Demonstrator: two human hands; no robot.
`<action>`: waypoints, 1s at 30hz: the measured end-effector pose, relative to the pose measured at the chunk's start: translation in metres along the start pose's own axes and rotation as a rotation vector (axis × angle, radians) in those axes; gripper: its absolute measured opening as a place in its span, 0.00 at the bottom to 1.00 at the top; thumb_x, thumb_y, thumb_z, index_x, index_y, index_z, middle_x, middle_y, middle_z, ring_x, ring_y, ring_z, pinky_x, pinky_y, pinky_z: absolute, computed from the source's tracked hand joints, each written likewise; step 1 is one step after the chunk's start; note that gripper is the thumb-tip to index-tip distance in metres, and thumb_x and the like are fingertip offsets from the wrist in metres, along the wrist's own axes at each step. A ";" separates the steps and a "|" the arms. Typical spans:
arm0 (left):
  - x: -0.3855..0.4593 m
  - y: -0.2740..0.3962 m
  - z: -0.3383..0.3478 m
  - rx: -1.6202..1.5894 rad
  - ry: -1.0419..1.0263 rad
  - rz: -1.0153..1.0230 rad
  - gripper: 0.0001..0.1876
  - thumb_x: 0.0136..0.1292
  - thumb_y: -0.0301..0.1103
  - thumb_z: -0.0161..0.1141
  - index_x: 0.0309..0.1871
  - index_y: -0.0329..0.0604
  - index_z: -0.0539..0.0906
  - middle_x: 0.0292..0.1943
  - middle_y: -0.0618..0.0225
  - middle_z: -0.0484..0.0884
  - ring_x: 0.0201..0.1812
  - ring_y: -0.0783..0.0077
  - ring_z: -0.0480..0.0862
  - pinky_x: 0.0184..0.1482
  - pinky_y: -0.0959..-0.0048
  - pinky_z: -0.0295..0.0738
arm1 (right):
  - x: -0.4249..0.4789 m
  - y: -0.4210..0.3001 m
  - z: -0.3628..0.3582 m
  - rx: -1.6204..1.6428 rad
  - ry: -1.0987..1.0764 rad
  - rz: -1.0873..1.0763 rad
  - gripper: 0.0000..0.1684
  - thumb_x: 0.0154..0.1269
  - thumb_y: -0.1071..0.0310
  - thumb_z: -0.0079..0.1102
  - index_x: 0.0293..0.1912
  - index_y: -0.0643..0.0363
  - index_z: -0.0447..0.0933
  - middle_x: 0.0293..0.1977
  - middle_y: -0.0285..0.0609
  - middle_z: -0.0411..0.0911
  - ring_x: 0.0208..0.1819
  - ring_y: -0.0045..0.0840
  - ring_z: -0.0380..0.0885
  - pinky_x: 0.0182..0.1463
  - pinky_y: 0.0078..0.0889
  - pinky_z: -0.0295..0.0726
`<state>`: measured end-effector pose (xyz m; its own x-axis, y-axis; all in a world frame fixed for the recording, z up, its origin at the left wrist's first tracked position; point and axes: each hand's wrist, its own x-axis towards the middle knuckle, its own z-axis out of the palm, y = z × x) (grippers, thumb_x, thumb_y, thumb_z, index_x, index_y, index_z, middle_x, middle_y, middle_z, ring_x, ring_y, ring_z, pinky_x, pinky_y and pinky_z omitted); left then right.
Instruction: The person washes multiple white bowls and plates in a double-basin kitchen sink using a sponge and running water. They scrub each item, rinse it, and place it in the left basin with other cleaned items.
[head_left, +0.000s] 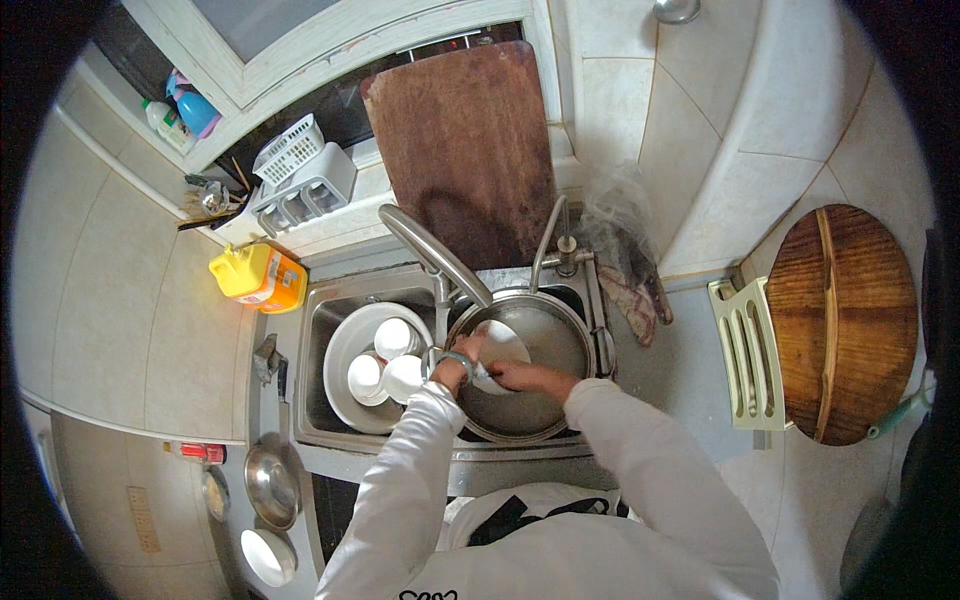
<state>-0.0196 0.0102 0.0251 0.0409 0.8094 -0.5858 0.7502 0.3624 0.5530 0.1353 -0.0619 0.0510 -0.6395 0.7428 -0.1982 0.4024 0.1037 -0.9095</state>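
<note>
A white bowl (507, 341) is held over the large round metal pan (551, 420) in the right sink basin. On the bowl's left side is my left hand (466, 351), with a pale green bangle at the wrist. My right hand (521, 375) grips the bowl's near side, its fingers partly hidden against it. Cloudy liquid (559, 337) lies in the pan. To the left, a pale basin (337, 382) in the other sink compartment holds several white bowls (366, 375). The curved metal faucet (435, 251) reaches over the pan's far left edge.
A wooden cutting board (465, 150) leans behind the sink. A yellow-orange jug (262, 277) stands at the back left corner. Metal bowl (271, 486) and white bowl (268, 556) sit on the left counter, near a knife (283, 390). At right are a round wooden lid (862, 322) and slotted rack (742, 360).
</note>
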 end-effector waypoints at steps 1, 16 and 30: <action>0.027 -0.032 0.008 -0.096 0.066 -0.048 0.37 0.56 0.61 0.40 0.55 0.33 0.66 0.53 0.51 0.68 0.53 0.56 0.68 0.55 0.67 0.59 | -0.002 0.006 -0.001 -0.078 -0.246 -0.004 0.17 0.58 0.61 0.47 0.46 0.57 0.70 0.41 0.43 0.74 0.41 0.30 0.72 0.44 0.32 0.69; -0.105 0.024 0.007 0.199 0.446 0.459 0.35 0.44 0.52 0.60 0.51 0.35 0.66 0.54 0.48 0.65 0.57 0.55 0.62 0.57 0.63 0.55 | -0.016 0.069 0.000 0.152 0.635 0.437 0.26 0.50 0.62 0.51 0.48 0.67 0.66 0.42 0.58 0.71 0.44 0.47 0.70 0.49 0.41 0.67; -0.110 0.010 0.068 1.012 0.210 0.544 0.09 0.49 0.39 0.54 0.31 0.45 0.77 0.25 0.64 0.81 0.33 0.63 0.80 0.50 0.57 0.61 | -0.027 0.072 -0.007 0.229 0.729 0.531 0.27 0.54 0.60 0.51 0.52 0.65 0.64 0.48 0.59 0.67 0.48 0.46 0.67 0.51 0.41 0.65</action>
<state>0.0284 -0.1065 0.0544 0.4801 0.8394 -0.2549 0.8548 -0.5129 -0.0790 0.1863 -0.0697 -0.0066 0.1920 0.8955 -0.4015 0.3361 -0.4443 -0.8304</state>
